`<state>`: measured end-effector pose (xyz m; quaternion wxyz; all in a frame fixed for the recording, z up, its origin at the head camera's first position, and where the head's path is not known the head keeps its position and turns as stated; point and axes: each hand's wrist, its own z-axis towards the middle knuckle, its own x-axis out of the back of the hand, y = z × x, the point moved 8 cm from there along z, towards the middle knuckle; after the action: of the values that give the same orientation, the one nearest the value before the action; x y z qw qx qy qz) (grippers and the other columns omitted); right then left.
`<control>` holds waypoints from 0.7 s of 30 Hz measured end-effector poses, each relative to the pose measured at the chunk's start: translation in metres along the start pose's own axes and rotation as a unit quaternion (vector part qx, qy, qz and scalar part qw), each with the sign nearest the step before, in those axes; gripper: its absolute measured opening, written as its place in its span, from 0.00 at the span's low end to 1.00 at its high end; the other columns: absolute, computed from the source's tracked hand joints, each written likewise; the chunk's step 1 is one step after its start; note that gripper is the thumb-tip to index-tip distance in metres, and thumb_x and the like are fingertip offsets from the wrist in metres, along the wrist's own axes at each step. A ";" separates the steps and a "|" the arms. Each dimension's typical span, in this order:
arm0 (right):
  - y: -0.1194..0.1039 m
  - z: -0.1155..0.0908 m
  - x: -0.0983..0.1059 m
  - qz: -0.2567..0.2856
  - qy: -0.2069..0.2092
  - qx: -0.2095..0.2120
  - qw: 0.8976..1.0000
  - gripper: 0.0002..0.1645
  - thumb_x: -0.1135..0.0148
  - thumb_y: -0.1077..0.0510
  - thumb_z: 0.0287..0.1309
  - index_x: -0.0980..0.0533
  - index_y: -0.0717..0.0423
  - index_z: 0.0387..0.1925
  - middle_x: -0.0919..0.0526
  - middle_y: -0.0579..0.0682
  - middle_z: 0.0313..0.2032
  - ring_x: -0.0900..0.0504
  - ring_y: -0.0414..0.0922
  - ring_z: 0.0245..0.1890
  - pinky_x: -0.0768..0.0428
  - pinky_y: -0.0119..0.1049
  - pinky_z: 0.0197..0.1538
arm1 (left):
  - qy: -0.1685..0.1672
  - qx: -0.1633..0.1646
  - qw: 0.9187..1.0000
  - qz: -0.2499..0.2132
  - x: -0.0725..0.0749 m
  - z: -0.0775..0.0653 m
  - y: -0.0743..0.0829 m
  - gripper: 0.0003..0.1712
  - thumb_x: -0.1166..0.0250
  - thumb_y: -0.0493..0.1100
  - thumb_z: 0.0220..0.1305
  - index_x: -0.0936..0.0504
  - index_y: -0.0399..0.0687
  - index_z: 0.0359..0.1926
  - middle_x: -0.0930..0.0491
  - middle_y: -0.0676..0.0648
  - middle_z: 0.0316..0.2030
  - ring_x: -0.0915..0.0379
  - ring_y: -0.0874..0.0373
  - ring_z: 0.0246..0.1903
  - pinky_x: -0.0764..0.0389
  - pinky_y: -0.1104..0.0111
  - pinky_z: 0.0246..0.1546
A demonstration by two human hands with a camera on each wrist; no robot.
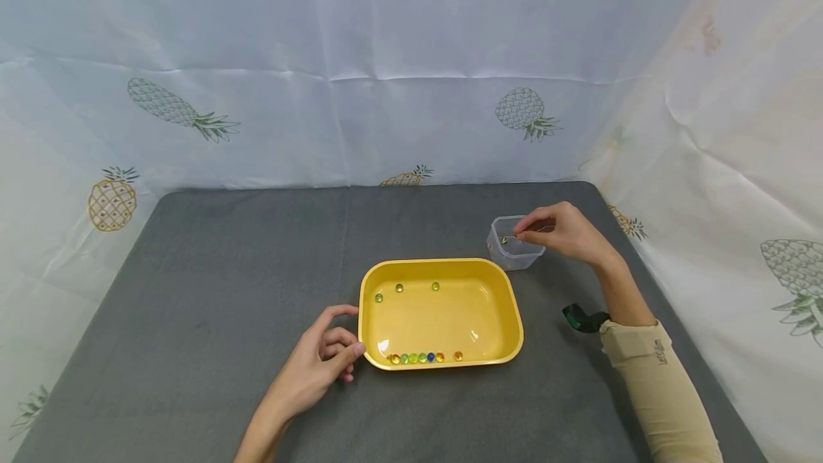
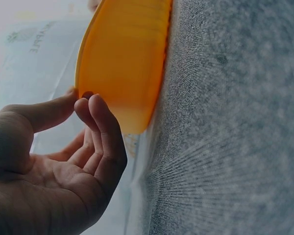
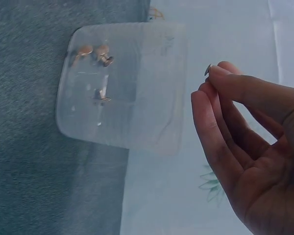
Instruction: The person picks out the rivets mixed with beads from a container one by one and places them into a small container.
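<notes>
My left hand (image 1: 315, 366) pinches the left rim of a yellow tray (image 1: 516, 320), thumb at the top edge and fingertips against the outer wall. In the left wrist view the thumb and fingers (image 2: 105, 117) meet at the tray's corner. Several glass marbles lie in the tray, most in a row along its near side, including a blue marble (image 1: 431, 358). Over a clear plastic box (image 1: 514, 261), my right hand (image 1: 566, 234) pinches a tiny metal tack (image 3: 208, 70) between thumb and fingertips. Several similar coppery tacks (image 3: 102, 98) lie on the box's floor.
The clear box stands just behind the tray's right far corner. A grey cloth (image 1: 257, 256) covers the table. White pineapple-print curtains (image 1: 411, 27) rise along the back and sides. A dark strap device (image 1: 585, 319) sits at my right wrist.
</notes>
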<state>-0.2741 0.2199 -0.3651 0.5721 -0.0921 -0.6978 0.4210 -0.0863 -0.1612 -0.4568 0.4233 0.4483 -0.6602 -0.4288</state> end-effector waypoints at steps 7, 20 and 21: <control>0.010 0.002 -0.002 -0.008 0.001 -0.013 1.000 0.08 0.29 0.65 0.71 0.11 0.62 0.48 0.06 0.58 0.47 0.08 0.47 0.45 0.13 0.24 0.47 | -0.001 -0.007 1.000 0.000 0.000 -0.001 0.001 0.33 0.29 0.41 0.75 0.33 0.45 0.73 0.15 0.35 0.38 0.20 0.59 0.26 0.11 0.66 0.31; 0.014 0.003 -0.002 -0.023 0.008 -0.017 1.000 0.09 0.29 0.64 0.70 0.10 0.61 0.48 0.06 0.58 0.47 0.09 0.47 0.44 0.14 0.22 0.46 | -0.004 -0.012 1.000 -0.004 0.000 -0.001 0.002 0.33 0.29 0.41 0.75 0.33 0.44 0.74 0.15 0.35 0.39 0.20 0.60 0.27 0.11 0.66 0.31; 0.014 0.003 -0.002 -0.023 0.008 -0.019 1.000 0.09 0.29 0.64 0.70 0.10 0.61 0.48 0.06 0.58 0.47 0.09 0.47 0.45 0.14 0.22 0.46 | -0.005 -0.012 1.000 -0.004 0.000 -0.001 0.002 0.33 0.29 0.41 0.75 0.33 0.44 0.74 0.15 0.35 0.39 0.20 0.60 0.27 0.11 0.66 0.31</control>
<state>-0.2811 0.2262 -0.3764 0.5857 -0.0900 -0.7027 0.3937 -0.0856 -0.1606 -0.4550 0.4239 0.4439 -0.6551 -0.4405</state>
